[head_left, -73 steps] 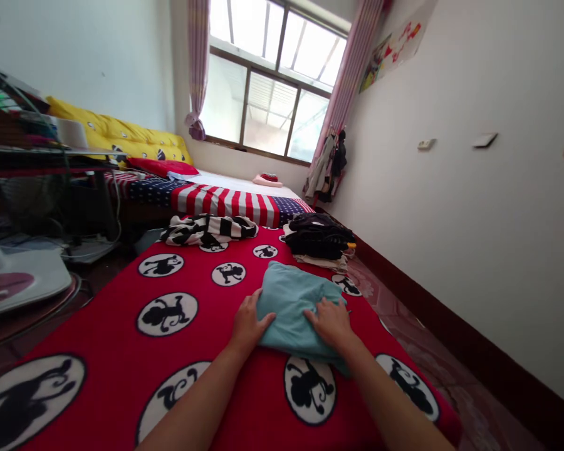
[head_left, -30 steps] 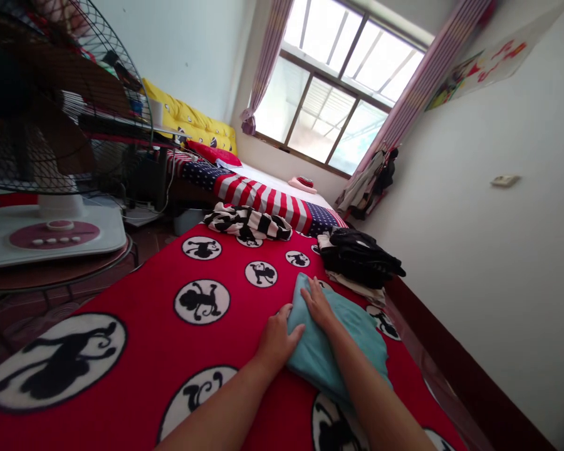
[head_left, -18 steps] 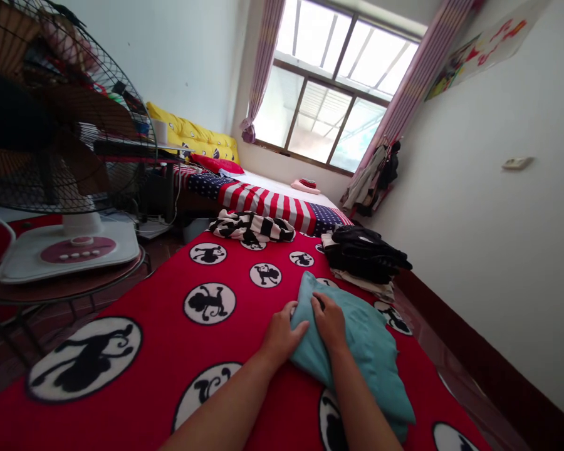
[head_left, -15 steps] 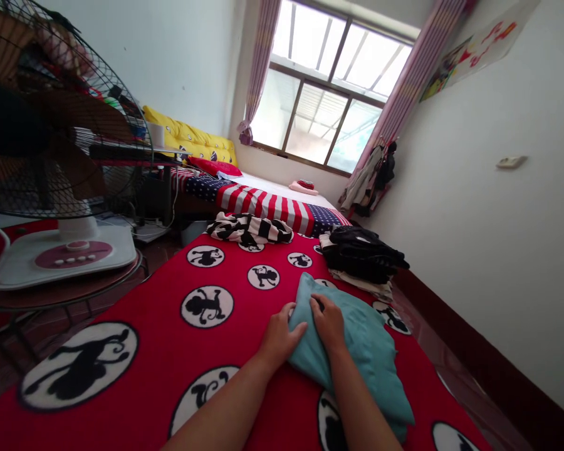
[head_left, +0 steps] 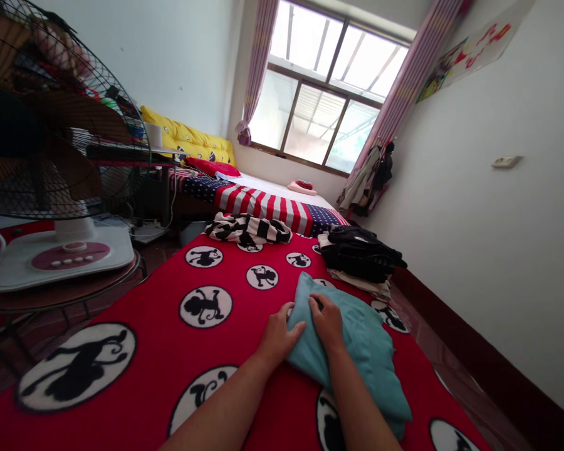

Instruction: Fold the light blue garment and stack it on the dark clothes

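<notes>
A teal folded garment [head_left: 364, 338] lies on the red blanket [head_left: 155, 351], which has white circles with black monkey figures. My left hand [head_left: 281, 332] is at the garment's left edge, its thumb over the cloth and its fingers along the border. On top of the cloth, just to the right, my right hand [head_left: 326, 318] has its fingers curled against the fabric. Both hands are closed on the garment, though parts of the fingertips are hidden.
A stack of dark folded clothes [head_left: 360, 254] sits beyond the garment, and a black-and-white cloth [head_left: 249, 228] lies at the blanket's far end. To the left, a fan [head_left: 61, 244] stands on a round stool. Behind is a bed with a striped cover [head_left: 267, 203].
The view has shifted very slightly. Both hands keep their places on the teal garment.
</notes>
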Action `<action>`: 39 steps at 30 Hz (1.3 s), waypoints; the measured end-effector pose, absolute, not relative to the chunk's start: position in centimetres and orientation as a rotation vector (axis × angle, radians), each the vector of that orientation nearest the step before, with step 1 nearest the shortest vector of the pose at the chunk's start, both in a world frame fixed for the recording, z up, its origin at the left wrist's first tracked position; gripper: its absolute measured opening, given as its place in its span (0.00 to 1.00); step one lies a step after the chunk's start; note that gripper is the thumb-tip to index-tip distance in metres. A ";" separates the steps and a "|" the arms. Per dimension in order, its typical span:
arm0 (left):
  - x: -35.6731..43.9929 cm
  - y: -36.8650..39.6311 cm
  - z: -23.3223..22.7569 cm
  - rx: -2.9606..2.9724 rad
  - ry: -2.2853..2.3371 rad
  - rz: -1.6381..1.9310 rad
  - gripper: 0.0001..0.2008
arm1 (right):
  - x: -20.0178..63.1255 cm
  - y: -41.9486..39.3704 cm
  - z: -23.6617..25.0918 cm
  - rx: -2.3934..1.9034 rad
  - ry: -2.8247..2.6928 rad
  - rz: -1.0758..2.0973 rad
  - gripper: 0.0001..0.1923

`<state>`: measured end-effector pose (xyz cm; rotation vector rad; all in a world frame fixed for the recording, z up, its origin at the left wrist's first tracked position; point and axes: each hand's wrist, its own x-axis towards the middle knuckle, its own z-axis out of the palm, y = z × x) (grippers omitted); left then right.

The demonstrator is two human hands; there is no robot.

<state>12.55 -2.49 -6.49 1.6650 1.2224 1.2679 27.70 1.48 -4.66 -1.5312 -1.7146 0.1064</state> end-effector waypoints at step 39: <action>12.6 -2.3 -6.9 1.669 1.229 1.273 0.23 | 27.7 1.4 -4.5 -1.529 -1.699 0.129 0.18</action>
